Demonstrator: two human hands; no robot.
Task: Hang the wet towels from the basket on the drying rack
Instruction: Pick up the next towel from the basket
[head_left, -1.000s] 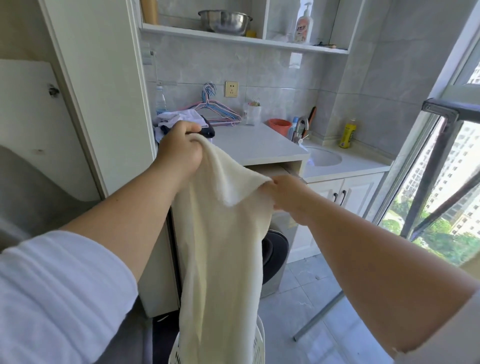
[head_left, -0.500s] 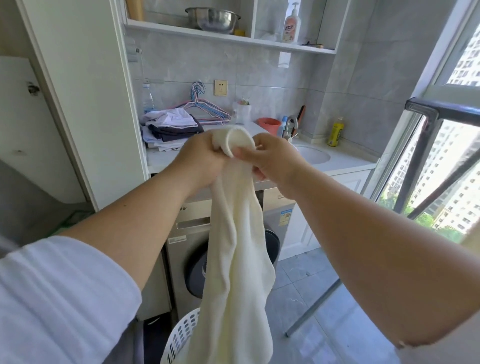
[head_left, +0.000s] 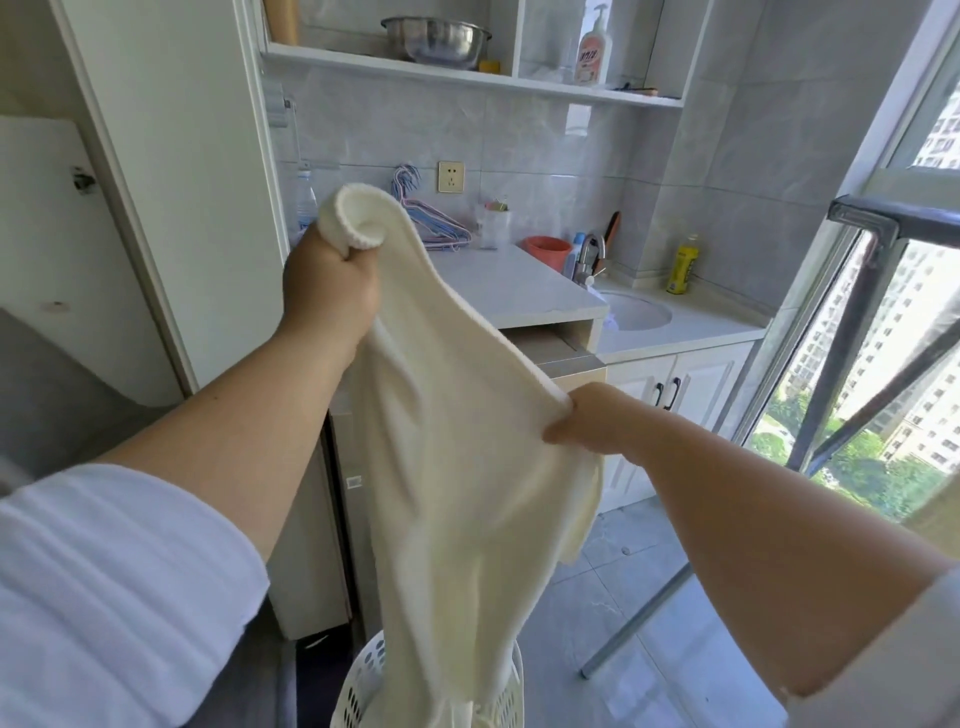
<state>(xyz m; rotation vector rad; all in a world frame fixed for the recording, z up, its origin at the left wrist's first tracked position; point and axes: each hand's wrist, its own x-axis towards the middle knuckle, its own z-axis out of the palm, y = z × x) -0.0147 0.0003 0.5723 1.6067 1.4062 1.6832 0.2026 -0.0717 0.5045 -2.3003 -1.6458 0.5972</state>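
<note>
Towel (head_left: 467, 441), cream, stretched between our two hands above the basket (head_left: 363, 691).
Left hand (head_left: 330, 291) fists the high corner; right hand (head_left: 587, 421) pinches the lower edge, nearer the rack (head_left: 883, 228) on our right.

Both hands (head_left: 332, 280) grip a cream towel (head_left: 457, 467) above the basket (head_left: 363, 680).

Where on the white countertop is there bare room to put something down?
The white countertop is bare along its front, between the cream towel and the round sink. The back by the wall is crowded: the pastel wire hangers, the orange plastic cup and the chrome tap.
</note>
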